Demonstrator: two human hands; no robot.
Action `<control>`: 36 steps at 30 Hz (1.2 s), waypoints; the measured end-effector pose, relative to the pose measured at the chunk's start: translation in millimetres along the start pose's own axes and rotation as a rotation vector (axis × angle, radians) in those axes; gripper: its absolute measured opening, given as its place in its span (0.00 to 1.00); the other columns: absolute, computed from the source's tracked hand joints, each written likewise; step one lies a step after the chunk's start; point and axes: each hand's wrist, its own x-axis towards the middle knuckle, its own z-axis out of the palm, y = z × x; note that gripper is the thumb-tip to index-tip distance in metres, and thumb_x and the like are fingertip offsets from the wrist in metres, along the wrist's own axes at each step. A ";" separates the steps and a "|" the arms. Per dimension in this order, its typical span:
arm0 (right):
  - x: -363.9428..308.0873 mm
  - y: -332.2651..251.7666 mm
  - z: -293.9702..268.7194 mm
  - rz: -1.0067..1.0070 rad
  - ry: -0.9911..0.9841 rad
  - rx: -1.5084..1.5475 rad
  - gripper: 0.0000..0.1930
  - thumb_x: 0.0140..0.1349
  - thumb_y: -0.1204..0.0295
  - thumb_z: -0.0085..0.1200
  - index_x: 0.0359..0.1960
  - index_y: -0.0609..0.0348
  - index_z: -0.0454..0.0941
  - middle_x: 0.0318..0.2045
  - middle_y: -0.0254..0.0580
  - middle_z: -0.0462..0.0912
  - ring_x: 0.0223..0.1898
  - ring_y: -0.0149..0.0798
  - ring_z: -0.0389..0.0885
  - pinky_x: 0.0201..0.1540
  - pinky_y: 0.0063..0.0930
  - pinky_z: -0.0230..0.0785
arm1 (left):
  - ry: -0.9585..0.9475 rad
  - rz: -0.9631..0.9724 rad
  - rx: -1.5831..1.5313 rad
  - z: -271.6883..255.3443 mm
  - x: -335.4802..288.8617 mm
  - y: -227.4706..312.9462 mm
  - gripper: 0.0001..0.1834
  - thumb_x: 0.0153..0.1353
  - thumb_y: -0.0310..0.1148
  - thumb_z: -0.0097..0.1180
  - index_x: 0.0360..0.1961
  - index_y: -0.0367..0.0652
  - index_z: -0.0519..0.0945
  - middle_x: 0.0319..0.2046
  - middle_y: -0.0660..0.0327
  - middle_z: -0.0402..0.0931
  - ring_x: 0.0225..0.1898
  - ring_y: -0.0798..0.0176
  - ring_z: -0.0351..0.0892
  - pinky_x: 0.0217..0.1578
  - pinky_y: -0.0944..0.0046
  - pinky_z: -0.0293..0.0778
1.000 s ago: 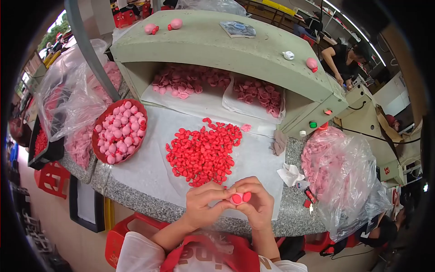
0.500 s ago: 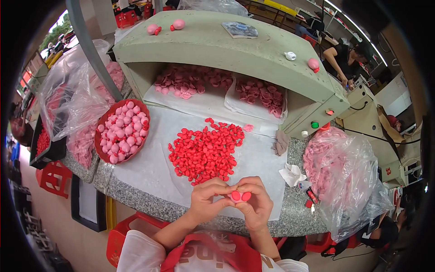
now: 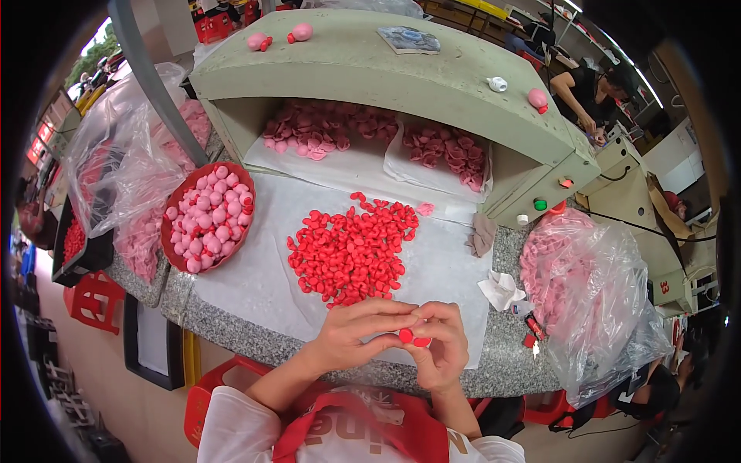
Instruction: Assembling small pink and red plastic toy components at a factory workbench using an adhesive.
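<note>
Close to my body, over the front edge of the table, both hands hold one small pink toy part with two red oval pieces (image 3: 407,336). My left hand (image 3: 359,328) pinches it from the left, fingers straight and pressed together. The fingers and thumb of my right hand (image 3: 440,343) curl round its other side. Most of its pink body is hidden by my fingers. Just beyond my hands lies a heap of small red rubbery pieces (image 3: 351,247) on white sheeting (image 3: 255,285).
To the left stands a red basket (image 3: 171,258) of pink balls with red pieces. A pale green oven-like box (image 3: 340,69) holds pink pieces at the back. Clear plastic bags (image 3: 606,309) of pink parts lie right. Another person (image 3: 583,96) works at the far right.
My hands have shifted slightly, and the left fingers have straightened over the toy part. The part has turned, so its red ovals face differently and less pink shows.
</note>
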 end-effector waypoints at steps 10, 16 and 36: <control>4.8 -8.4 2.7 0.061 -0.013 0.121 0.11 0.48 0.79 0.56 0.35 0.63 0.72 0.37 0.51 0.74 0.36 0.42 0.74 0.38 0.29 0.67 | 0.048 0.029 0.170 1.2 -6.6 4.0 0.17 0.40 0.18 0.61 0.36 0.36 0.78 0.32 0.54 0.78 0.31 0.59 0.80 0.30 0.68 0.77; 3.6 -6.7 3.2 0.047 0.015 0.114 0.11 0.48 0.78 0.57 0.34 0.64 0.72 0.36 0.50 0.74 0.36 0.42 0.73 0.37 0.30 0.67 | 0.000 -0.167 -0.086 -1.6 -6.7 8.4 0.19 0.41 0.17 0.61 0.39 0.35 0.77 0.35 0.53 0.77 0.36 0.60 0.79 0.37 0.66 0.76; 4.0 -2.1 -4.2 -0.193 -0.032 -0.346 0.19 0.43 0.83 0.56 0.40 0.58 0.74 0.37 0.40 0.80 0.33 0.37 0.76 0.43 0.36 0.64 | 0.104 -0.905 -0.952 -3.3 -5.9 14.1 0.17 0.53 0.24 0.53 0.45 0.34 0.72 0.39 0.57 0.76 0.41 0.66 0.75 0.41 0.68 0.72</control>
